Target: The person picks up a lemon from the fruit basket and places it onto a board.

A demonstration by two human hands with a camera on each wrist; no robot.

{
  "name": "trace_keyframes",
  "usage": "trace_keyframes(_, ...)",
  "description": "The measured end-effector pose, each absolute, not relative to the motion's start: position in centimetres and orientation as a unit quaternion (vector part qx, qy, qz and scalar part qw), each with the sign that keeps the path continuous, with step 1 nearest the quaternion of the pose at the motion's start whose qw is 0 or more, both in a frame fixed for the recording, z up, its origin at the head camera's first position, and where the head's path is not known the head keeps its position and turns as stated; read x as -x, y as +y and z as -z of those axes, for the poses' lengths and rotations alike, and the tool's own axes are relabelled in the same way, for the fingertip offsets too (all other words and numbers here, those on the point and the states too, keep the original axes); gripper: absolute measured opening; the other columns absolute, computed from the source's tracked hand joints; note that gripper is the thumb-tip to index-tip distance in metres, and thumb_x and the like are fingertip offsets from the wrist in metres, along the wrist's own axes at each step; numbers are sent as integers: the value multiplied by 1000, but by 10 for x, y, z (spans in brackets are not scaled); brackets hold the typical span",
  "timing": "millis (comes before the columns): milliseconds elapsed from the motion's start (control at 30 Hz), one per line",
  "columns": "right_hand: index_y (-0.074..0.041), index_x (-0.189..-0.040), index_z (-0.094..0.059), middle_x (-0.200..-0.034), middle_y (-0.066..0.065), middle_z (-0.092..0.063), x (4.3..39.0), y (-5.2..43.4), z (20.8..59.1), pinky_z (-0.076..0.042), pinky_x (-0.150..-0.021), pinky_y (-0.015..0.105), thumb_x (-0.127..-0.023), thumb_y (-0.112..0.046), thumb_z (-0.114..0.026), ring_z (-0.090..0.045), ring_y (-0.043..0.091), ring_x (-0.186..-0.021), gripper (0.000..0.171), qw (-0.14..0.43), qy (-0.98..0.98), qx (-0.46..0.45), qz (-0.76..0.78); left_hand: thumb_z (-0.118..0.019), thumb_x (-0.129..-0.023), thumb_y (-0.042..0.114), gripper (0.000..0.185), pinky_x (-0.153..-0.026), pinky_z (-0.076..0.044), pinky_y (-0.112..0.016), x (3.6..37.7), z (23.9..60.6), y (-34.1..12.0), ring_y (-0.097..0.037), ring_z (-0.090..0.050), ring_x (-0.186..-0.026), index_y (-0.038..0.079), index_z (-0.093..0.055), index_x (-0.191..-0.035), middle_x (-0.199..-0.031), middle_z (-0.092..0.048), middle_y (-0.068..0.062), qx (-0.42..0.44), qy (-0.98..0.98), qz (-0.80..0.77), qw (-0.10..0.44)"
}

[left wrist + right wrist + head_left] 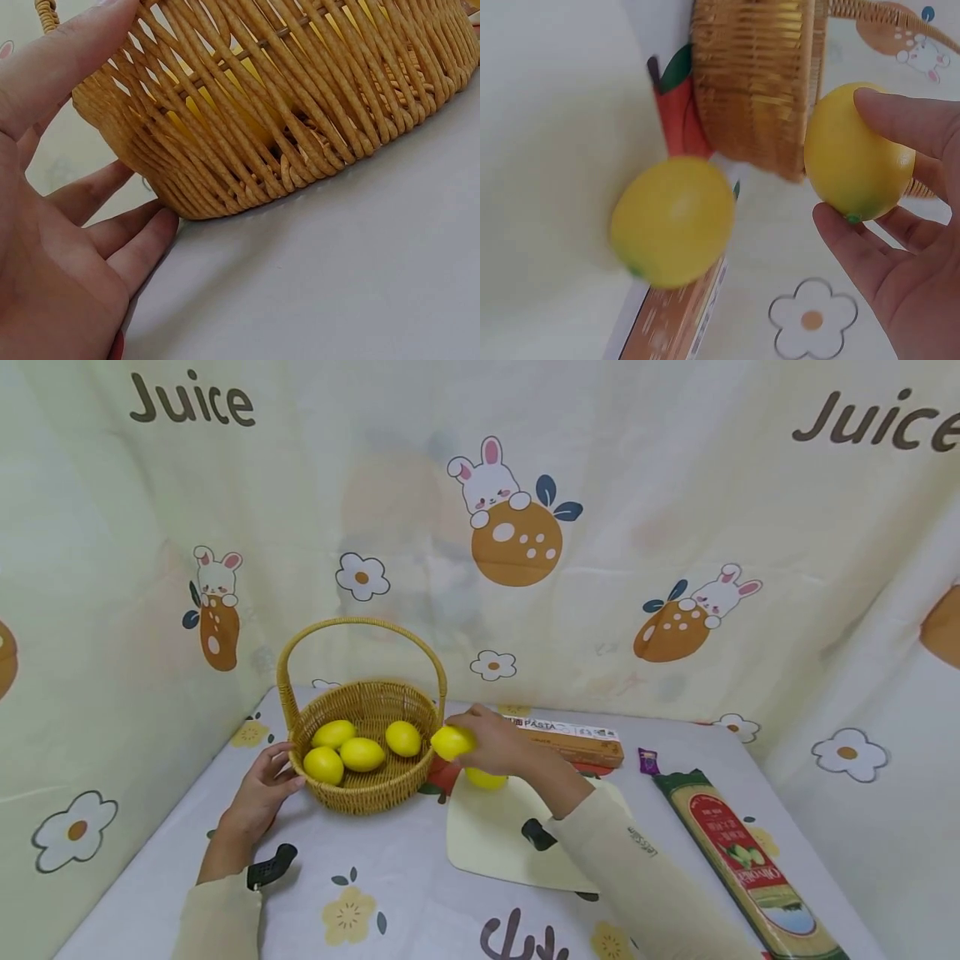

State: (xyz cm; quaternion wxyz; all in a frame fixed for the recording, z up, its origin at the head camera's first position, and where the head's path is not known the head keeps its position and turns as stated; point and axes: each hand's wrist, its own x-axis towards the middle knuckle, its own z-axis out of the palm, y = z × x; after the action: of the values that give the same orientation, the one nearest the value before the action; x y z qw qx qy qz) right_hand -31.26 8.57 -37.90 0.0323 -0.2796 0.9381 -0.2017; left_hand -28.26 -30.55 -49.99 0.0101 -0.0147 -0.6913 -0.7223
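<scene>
Table: covered with a printed cloth; everything here stands or lies on it.
Board: pale cutting board in front of the right arm, just right of the basket.
Basket: wicker, with a tall handle, left of the board. It is upright and holds four lemons.
Pasta packs: one long bag at the right side, one flat box behind the board. Both are well apart from the basket.
Left hand: fingers straight, laid against the left wall of the basket — it steadies the basket and grips nothing. The left wrist view shows the fingers touching the weave low down.
Right hand: fingers curled round one lemon, held in the air just beside the right rim of the basket, not yet over the opening.
Held lemon: pinched between thumb and fingers; clear also in the right wrist view.
Last lemon: lies on the board, under the right hand, untouched.
Progress: I judge it well advanced — four lemons are inside, the fifth is at the rim, and one on the board is left.
</scene>
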Motion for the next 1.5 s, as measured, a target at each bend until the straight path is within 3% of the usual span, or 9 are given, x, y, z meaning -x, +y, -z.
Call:
trace_keyframes(300,-23,-139,-54,-123,4,-50,316,122,389,-48,-85,38,-81,-27,-79,-49,22,-100,63,25,948,253,194,-72,-88,9,63,-112,-21,-48,282,499,-305,-39,-25,-139,24,-39,-140,-160,-9,-17,13,-692,722,7)
trace_keyframes(733,-20,-137,-55,-126,9,-46,314,157,402,-47,-88,46,-80,-22,-79,-50,25,-102,62,36,950,222,215,-72,-88,9,65,-111,-22,-46,280,501,-310,-39,-23,-140,23,-37,-141,-161,-8,-17,7,-699,715,7)
trace_keyframes(1033,-21,-144,-49,-128,11,-47,312,179,416,-50,-88,49,-81,-22,-80,-52,26,-99,70,47,961,193,190,-72,-89,9,63,-111,-21,-48,281,499,-305,-39,-21,-141,22,-38,-140,-160,-8,-17,18,-694,719,11)
trace_keyframes(1300,-21,-133,-57,-125,9,-47,312,192,424,-44,-94,56,-77,-18,-82,-51,28,-103,61,52,964,177,192,-70,-90,7,60,-101,-38,-22,282,506,-305,-39,-24,-139,20,-39,-139,-159,-13,-19,31,-689,724,21)
trace_keyframes(1500,-19,-135,-57,-126,9,-49,314,200,435,-44,-94,56,-77,-19,-82,-52,28,-104,63,40,963,185,190,-69,-90,7,60,-110,-29,-39,284,506,-306,-39,-24,-140,20,-39,-140,-159,-12,-19,32,-693,720,23)
